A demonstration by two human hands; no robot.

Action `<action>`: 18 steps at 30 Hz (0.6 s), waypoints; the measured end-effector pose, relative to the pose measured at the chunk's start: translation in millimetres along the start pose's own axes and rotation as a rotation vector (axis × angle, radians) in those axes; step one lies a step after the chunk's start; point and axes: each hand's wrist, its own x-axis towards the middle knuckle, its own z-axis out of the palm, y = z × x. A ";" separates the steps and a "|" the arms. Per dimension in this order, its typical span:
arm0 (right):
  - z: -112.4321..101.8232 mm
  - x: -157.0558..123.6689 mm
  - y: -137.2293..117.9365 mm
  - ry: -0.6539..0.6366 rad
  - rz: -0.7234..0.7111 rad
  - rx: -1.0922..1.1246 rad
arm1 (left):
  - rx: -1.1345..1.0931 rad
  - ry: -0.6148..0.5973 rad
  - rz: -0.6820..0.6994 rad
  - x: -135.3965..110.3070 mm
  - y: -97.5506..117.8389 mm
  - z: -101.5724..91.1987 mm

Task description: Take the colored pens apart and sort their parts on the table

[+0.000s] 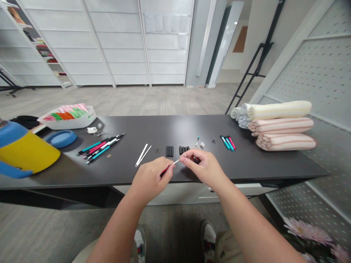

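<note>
Near the table's front edge, my left hand (153, 179) is closed round a red pen barrel (165, 170), mostly hidden by the fingers. A thin white refill (176, 162) sticks out of it toward the right. At the refill's far end my right hand (203, 165) pinches a small part too tiny to make out. Just beyond my hands lie black rubber grips (169, 151) in a row and a second group of black grips (184, 149). Small springs (157, 150) and loose white refills (143, 155) are to the left.
Several pens (101, 148) lie in a pile at left, near a blue lid (60, 138) and a yellow-blue container (27, 151). Short pen barrels (227, 143), small white parts (202, 145) and dark clips (214, 140) lie right. Rolled towels (285, 126) are stacked far right.
</note>
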 end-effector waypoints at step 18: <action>-35.0 4.6 22.9 0.528 0.091 -0.047 | -0.236 0.096 -0.189 0.5 -4.3 -7.0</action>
